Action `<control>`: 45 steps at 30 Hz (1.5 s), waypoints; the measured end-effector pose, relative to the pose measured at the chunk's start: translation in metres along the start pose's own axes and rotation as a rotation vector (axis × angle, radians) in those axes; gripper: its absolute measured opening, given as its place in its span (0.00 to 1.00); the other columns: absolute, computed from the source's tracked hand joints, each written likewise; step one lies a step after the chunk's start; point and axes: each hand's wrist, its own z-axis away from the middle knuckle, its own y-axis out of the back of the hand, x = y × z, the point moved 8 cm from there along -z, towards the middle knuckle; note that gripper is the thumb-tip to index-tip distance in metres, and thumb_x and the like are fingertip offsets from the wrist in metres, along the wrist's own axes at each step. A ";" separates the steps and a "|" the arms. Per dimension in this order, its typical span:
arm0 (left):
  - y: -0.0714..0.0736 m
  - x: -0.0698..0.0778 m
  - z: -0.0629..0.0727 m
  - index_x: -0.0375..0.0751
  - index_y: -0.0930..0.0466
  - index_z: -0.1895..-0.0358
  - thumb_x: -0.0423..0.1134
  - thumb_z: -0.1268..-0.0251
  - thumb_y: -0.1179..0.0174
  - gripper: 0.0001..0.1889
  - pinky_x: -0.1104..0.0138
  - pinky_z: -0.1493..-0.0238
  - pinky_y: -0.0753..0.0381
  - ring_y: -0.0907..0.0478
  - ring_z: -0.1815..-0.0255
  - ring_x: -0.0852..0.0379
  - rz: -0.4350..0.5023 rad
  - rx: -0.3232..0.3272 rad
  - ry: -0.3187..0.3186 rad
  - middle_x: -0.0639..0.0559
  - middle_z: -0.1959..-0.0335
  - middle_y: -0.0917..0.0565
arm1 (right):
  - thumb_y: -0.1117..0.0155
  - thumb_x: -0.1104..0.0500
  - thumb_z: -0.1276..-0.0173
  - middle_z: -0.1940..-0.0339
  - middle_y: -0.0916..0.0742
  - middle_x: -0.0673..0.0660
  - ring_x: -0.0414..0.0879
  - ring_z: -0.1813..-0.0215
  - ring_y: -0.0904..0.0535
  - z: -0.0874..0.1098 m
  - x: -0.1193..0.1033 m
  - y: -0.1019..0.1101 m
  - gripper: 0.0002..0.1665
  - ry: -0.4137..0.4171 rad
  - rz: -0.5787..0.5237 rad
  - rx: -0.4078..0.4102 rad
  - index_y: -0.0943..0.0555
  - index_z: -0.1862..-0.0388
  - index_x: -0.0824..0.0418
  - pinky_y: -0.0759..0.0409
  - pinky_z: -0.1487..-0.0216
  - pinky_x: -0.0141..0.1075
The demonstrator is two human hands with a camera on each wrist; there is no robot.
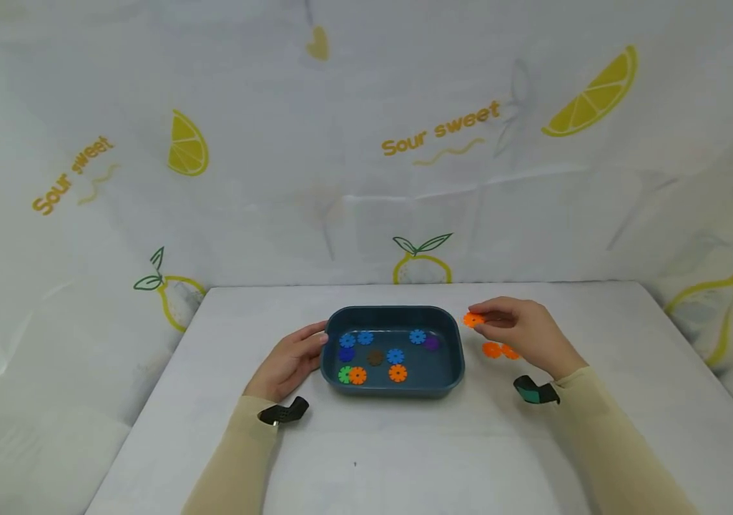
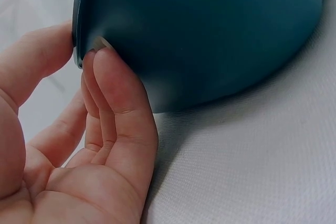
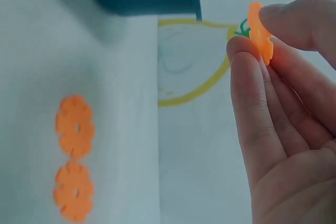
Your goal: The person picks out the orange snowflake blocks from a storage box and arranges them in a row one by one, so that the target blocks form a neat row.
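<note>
My left hand [image 1: 287,361] grips the left end of a dark teal plastic tray [image 1: 392,393]; in the left wrist view its fingertips [image 2: 118,74] meet the tray's rim and outer wall. Between thumb and fingers of my right hand [image 1: 525,330] is an orange snowflake disc [image 1: 473,320], held just off the tray's right rim. The right wrist view shows this notched disc [image 3: 259,32] edge-on. Below that hand, two more orange discs [image 3: 75,126] lie on the table side by side, touching or nearly so.
Inside the tray lie several notched discs: blue [image 1: 395,355], purple [image 1: 431,343], brown [image 1: 375,357], green [image 1: 345,374] and orange [image 1: 397,373]. The white table [image 1: 366,443] ends at a lemon-printed cloth backdrop [image 1: 353,236] behind the tray.
</note>
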 end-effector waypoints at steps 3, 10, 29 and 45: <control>0.000 0.000 0.001 0.44 0.27 0.21 0.44 0.23 0.31 0.31 0.65 0.36 0.14 0.18 0.35 0.53 -0.001 0.003 0.003 0.44 0.25 0.20 | 0.26 0.42 0.25 0.39 0.08 0.49 0.42 0.43 0.11 0.007 0.012 0.007 0.23 -0.025 0.013 0.008 0.13 0.35 0.43 0.17 0.45 0.27; 0.000 -0.001 0.001 0.44 0.27 0.21 0.44 0.24 0.30 0.32 0.65 0.37 0.14 0.18 0.36 0.53 0.005 0.008 0.006 0.44 0.25 0.21 | 0.28 0.38 0.25 0.40 0.08 0.49 0.28 0.46 0.13 0.025 0.039 0.021 0.23 -0.067 0.018 0.047 0.13 0.36 0.42 0.16 0.47 0.26; -0.001 -0.001 0.001 0.44 0.29 0.21 0.43 0.22 0.32 0.31 0.64 0.35 0.14 0.18 0.35 0.51 0.015 0.007 0.006 0.44 0.24 0.22 | 0.26 0.39 0.26 0.38 0.09 0.56 0.13 0.53 0.27 0.058 0.095 0.056 0.27 -0.137 0.208 0.122 0.13 0.33 0.47 0.22 0.52 0.25; 0.001 -0.003 0.000 0.43 0.27 0.22 0.40 0.21 0.33 0.29 0.65 0.37 0.14 0.16 0.38 0.53 0.035 0.027 0.010 0.45 0.28 0.18 | 0.23 0.45 0.28 0.45 0.08 0.60 0.57 0.44 0.12 0.058 0.104 0.056 0.25 -0.134 0.267 0.122 0.11 0.37 0.52 0.19 0.53 0.30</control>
